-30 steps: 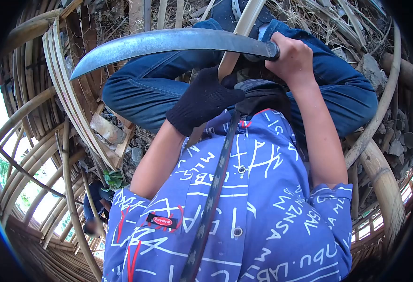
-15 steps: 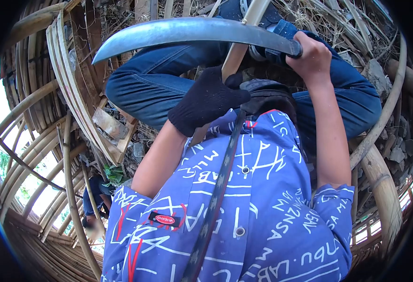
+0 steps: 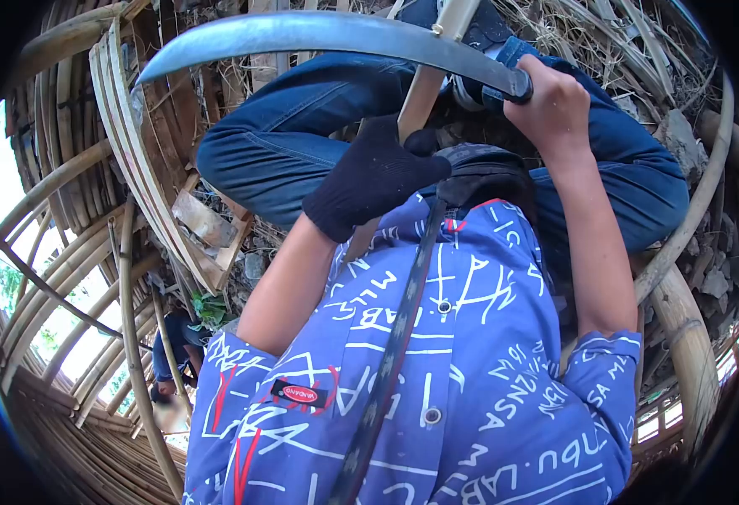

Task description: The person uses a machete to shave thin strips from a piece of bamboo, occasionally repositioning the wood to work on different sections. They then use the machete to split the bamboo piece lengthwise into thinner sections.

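My left hand point(image 3: 373, 181), in a black knitted glove, is closed around a pale bamboo strip point(image 3: 424, 93) at my lap. The strip slants up past my crossed legs, and its lower end shows beneath the glove. In my bare right hand point(image 3: 550, 105) is a machete point(image 3: 302, 38) with a long curved blade, its handle mostly hidden by my fingers. The blade lies across the strip, well above the glove, with its tip pointing left. A small curl or notch shows on the strip where the blade meets it.
Long split bamboo strips point(image 3: 146, 168) lean at the left beside wood pieces and rubble. Thick bamboo poles point(image 3: 685, 353) stand at the right. Shavings point(image 3: 571, 38) and stones cover the ground ahead. Another person point(image 3: 172, 358) is at the lower left, beyond the bamboo frame.
The machete has shifted a little to the left with my right hand, its tip now higher and farther left. My left hand keeps its hold on the bamboo strip.
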